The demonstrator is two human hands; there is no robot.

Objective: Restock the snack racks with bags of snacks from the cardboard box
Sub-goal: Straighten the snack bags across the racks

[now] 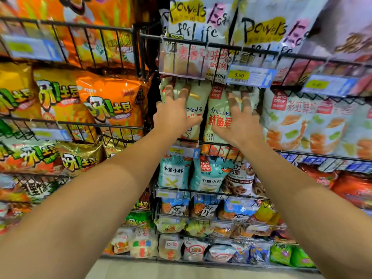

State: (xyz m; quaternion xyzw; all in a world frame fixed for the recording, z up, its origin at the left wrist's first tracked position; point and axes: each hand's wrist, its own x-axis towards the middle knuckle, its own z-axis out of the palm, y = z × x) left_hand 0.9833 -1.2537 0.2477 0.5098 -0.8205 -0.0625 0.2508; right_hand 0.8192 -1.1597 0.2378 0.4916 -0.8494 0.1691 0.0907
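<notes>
Both forearms reach up and forward from the bottom of the view, converging on the wire rack tier (211, 143) that holds two pale snack bags side by side. The left hand (177, 111) lies flat on the left bag (193, 109), fingers straight and spread, tips up near the clear tag holder (182, 65) on the tier above. The right hand (239, 121) presses the right bag (218, 115) the same way, fingers splayed, palm low on the pack. Neither hand pinches anything.

The step looks like seating these bags back into the tier. It is best done with even, flat pressure so the packs slide upright behind the front wire without crushing the contents or snagging their tops on the price tag (249, 75) overhead. The cardboard box is not in view.
</notes>
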